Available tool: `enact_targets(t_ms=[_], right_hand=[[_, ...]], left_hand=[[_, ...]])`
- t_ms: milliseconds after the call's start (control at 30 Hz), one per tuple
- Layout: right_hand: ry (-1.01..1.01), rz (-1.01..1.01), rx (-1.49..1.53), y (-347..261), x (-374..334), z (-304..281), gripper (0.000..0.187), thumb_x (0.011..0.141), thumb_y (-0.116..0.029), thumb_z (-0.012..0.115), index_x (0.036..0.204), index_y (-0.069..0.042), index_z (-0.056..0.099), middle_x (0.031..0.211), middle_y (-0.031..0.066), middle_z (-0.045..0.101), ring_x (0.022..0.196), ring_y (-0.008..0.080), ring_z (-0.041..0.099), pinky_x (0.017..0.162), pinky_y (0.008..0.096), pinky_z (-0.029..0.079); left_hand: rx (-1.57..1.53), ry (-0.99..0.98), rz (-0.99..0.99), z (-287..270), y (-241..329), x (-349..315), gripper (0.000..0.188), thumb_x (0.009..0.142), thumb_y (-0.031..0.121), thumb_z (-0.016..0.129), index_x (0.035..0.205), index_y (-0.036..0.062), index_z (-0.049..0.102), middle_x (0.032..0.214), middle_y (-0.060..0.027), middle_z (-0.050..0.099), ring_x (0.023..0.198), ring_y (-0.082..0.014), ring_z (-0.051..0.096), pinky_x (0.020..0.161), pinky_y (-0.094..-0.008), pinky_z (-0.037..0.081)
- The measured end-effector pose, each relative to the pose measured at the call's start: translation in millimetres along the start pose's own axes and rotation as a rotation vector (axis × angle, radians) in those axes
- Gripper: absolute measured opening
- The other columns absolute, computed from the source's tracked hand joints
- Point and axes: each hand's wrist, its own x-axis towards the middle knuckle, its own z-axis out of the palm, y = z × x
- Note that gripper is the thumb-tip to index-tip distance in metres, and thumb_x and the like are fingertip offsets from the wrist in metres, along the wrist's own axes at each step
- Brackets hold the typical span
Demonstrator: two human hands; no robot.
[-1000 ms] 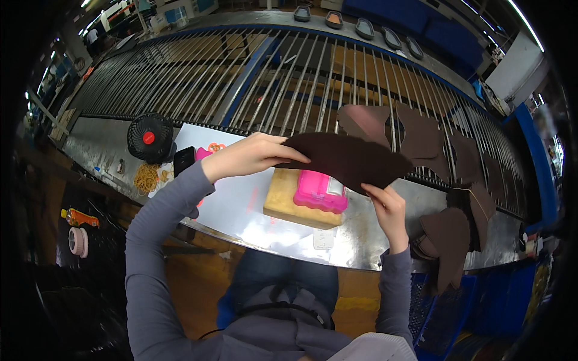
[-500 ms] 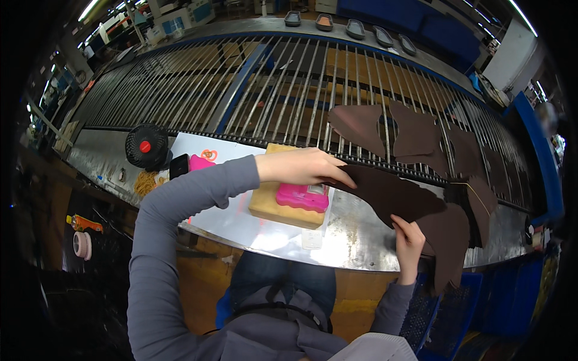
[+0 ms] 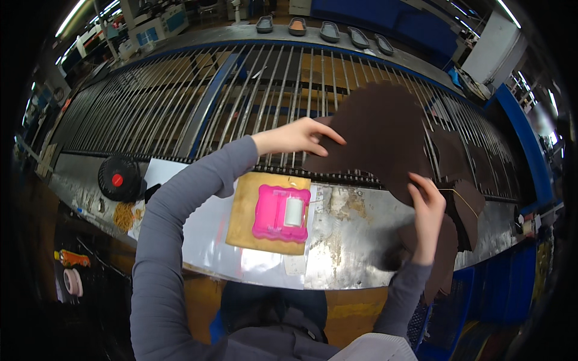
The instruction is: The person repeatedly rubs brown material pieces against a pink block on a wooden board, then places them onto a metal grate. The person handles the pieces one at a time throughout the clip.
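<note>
brown scallop-edged panel (image 3: 382,129) is held over the front of the rod rack (image 3: 211,105), left hand (image 3: 305,137) gripping its left edge, right hand (image 3: 428,200) pinching its near edge. a pink scalloped tray (image 3: 268,209) on a yellow block (image 3: 237,222) contains a white piece (image 3: 294,212); beyond the rack, one dark oval tray (image 3: 297,33) shows orange inside.

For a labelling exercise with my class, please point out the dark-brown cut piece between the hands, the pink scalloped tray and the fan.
Dark-brown cut piece (image 3: 383,133): head view, middle of its face.
Pink scalloped tray (image 3: 268,212): head view, bare pink surface.
Fan (image 3: 117,180): head view, red hub.
</note>
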Motion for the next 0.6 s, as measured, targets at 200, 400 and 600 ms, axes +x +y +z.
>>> enact_targets(t_ms=[200,400,600], right_hand=[[-0.139,0.119,-0.218,101.0,89.3,107.9,0.024,0.077,-0.008,0.074,0.102,-0.005,0.075,0.079,0.0089,0.073,0.067,0.0111,0.063,0.067,0.0271,0.051],[-0.168,0.248,-0.373,152.8,95.5,161.5,0.020,0.079,-0.010,0.072,0.098,-0.009,0.077,0.092,0.0156,0.073,0.090,0.0305,0.070,0.085,0.0395,0.053],[-0.140,0.257,-0.415,156.0,93.6,156.7,0.021,0.078,-0.010,0.072,0.098,-0.007,0.076,0.097,0.0136,0.072,0.095,0.0278,0.069,0.084,0.0359,0.053]], left_hand=[[-0.215,0.201,-0.340,-28.6,-116.9,16.7,0.044,0.085,-0.002,0.069,0.127,0.0090,0.065,0.119,-0.0019,0.064,0.089,-0.0062,0.058,0.071,-0.0211,0.047],[-0.310,0.121,-0.459,-13.0,-173.8,27.2,0.043,0.089,-0.002,0.064,0.130,0.0091,0.061,0.130,-0.0021,0.057,0.104,-0.0090,0.058,0.076,-0.0239,0.050],[-0.404,0.102,-0.468,-6.7,-197.4,33.0,0.042,0.091,-0.004,0.060,0.132,0.0016,0.056,0.134,-0.0085,0.051,0.109,-0.0141,0.060,0.091,-0.0268,0.055]])
